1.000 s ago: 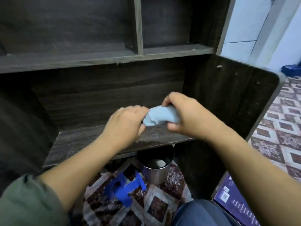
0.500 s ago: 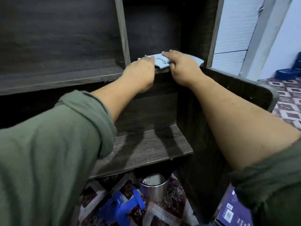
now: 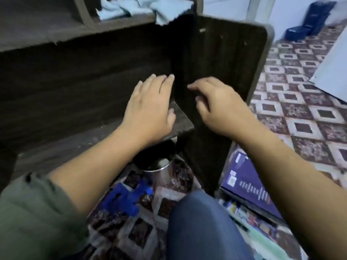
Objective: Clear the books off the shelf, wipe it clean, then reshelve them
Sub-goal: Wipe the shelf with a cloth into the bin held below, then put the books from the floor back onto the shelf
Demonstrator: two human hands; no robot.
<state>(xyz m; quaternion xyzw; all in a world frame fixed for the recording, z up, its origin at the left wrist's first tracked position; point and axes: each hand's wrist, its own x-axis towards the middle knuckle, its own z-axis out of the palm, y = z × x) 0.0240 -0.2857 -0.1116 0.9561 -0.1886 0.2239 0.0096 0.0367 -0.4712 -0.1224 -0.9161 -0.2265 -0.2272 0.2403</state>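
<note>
Left hand (image 3: 150,111) over the lower shelf (image 3: 75,147), right hand (image 3: 221,109) just beside it, both holding nothing
Left fingers straight, right fingers loosely curled; blue cloth (image 3: 129,7) lies bunched on the upper shelf (image 3: 47,29) at 12 o'clock, books (image 3: 249,184) on the floor at 4 o'clock

- My left hand (image 3: 150,107) hovers at the centre of the frame, palm down, its fingers (image 3: 165,80) straight and lightly spread, empty.
- My right hand (image 3: 219,106) hangs just right of it, back up, fingers loosely curled, pointing left, empty.
- The two are close but apart.
- My left forearm (image 3: 93,166) rises from the lower left out of a green sleeve (image 3: 33,212); my right forearm (image 3: 281,166) enters bare from the lower right.
</note>
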